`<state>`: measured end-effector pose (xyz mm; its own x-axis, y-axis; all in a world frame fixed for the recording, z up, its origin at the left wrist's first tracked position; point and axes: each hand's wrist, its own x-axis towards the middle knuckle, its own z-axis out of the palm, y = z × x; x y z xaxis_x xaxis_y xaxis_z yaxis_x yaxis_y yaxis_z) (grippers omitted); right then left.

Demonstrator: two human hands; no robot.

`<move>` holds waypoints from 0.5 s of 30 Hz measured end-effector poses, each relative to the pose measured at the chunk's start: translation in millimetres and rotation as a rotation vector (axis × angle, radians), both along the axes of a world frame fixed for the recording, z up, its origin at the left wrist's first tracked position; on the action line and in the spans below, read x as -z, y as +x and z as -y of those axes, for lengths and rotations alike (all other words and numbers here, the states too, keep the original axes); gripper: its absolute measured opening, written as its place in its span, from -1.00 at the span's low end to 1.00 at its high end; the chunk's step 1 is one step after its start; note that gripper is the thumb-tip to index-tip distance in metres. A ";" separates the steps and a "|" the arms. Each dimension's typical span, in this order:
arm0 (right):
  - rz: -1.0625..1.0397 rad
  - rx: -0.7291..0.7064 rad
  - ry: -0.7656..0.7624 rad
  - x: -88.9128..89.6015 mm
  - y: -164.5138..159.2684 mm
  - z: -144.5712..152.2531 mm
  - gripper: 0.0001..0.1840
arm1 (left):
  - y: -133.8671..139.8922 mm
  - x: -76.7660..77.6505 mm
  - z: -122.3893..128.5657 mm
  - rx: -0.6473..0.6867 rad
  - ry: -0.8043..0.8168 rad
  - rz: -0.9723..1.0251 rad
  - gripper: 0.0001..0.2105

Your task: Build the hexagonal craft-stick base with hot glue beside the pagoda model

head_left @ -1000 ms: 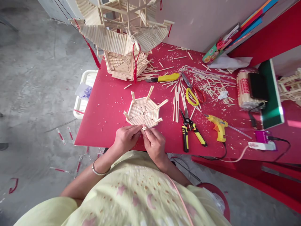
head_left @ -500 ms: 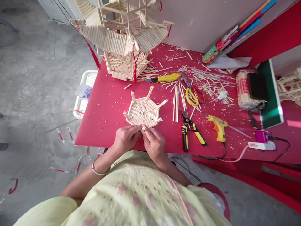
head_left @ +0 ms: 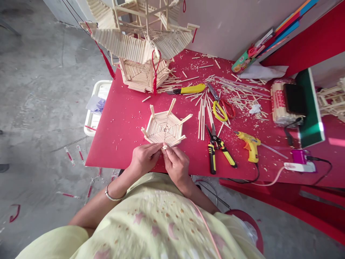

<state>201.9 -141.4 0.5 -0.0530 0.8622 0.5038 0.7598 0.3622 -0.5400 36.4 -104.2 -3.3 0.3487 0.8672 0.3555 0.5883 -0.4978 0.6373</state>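
Observation:
A hexagonal platform [head_left: 172, 126] made of thin wooden sticks lies flat near the table's front edge, with short paired-stick posts standing up at its corners. At its nearest corner my left hand [head_left: 145, 157] and my right hand [head_left: 176, 162] meet, fingertips pinched together. Between them shows the pale end of a short wooden stick post [head_left: 164, 146]; my fingers cover the rest of it. Behind the platform stands a large stick-built pagoda model [head_left: 145, 72] with red tassels.
On the red table [head_left: 107, 144] lie a yellow utility knife [head_left: 192, 89], scissors [head_left: 220, 109], black-and-yellow cutters [head_left: 215, 144], a glue gun [head_left: 250, 144] and scattered loose sticks [head_left: 201, 118]. Farther right are a phone [head_left: 295, 99] and a power strip [head_left: 299, 166].

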 end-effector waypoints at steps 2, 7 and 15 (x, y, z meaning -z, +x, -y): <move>0.004 0.001 -0.010 0.2 0.0 0.2 -0.65 | -0.1 0.3 0.2 -0.003 -0.012 -0.005 -0.73; 0.019 0.008 -0.024 -1.2 -0.3 0.2 -0.65 | -0.2 0.3 0.4 -0.003 -0.012 -0.001 -0.74; 0.040 0.015 -0.031 -1.9 -0.2 0.5 -0.65 | 0.1 -1.2 0.4 -0.003 -0.011 -0.006 -0.74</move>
